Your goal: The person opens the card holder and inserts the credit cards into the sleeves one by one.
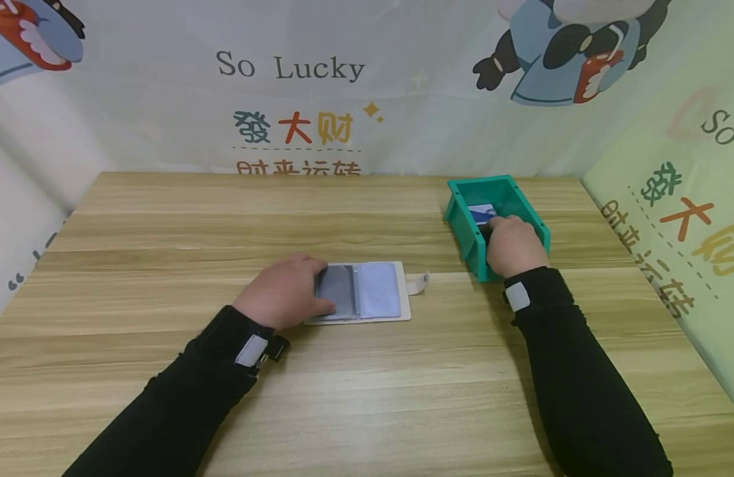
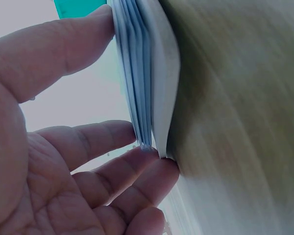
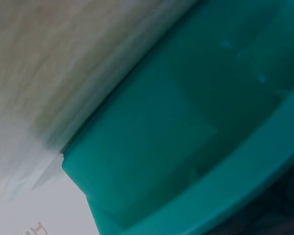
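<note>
A small card holder (image 1: 379, 291) lies open on the table, its clear sleeves spread over a pale cover, with a snap strap at its right side. My left hand (image 1: 286, 289) holds its left part, thumb at the near edge and fingers at the far one. In the left wrist view, the thumb and fingertips of that hand (image 2: 54, 161) touch the stacked sleeves (image 2: 134, 73) and the cover edge. My right hand (image 1: 516, 246) reaches into a green bin (image 1: 468, 242); its fingertips are hidden there. Beside them shows a blue-and-white card (image 1: 482, 212).
The wood-grain table (image 1: 367, 397) runs back to a printed cloth wall (image 1: 415, 126), with another printed panel (image 1: 671, 218) at the right. In the right wrist view the green bin's wall (image 3: 152, 132) fills most of the picture.
</note>
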A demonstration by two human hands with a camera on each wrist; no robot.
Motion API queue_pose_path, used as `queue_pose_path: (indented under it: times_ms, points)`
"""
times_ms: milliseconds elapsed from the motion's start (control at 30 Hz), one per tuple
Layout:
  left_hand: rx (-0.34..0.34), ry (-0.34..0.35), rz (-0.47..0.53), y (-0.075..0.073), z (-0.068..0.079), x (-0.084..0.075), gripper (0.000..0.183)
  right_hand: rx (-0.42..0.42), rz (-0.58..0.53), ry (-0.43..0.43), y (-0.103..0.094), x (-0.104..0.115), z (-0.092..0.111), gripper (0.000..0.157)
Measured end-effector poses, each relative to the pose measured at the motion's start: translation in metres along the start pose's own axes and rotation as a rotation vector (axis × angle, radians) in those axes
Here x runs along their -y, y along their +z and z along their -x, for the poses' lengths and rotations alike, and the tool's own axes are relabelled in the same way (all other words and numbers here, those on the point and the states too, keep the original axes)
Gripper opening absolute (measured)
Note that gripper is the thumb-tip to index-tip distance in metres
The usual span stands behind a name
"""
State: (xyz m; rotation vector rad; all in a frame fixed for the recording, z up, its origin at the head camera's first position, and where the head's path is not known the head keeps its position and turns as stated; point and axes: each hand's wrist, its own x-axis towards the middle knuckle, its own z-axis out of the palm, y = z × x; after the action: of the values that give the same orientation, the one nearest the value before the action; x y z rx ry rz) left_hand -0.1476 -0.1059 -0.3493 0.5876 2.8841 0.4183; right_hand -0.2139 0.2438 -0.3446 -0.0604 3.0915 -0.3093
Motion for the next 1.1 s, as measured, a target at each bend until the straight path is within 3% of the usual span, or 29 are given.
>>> queue_pose_path:
  times_ms: [633, 1100]
  points:
    - [-0.004, 0.002, -0.006, 0.001, 0.000, 0.000, 0.071, -0.124, -0.021, -0.035, 0.003, -0.001, 0.000, 0.025]
    - [0.000, 0.008, -0.006, 0.001, 0.000, 0.000, 0.071, -0.039, -0.102, -0.112, -0.012, -0.006, 0.002, 0.016]
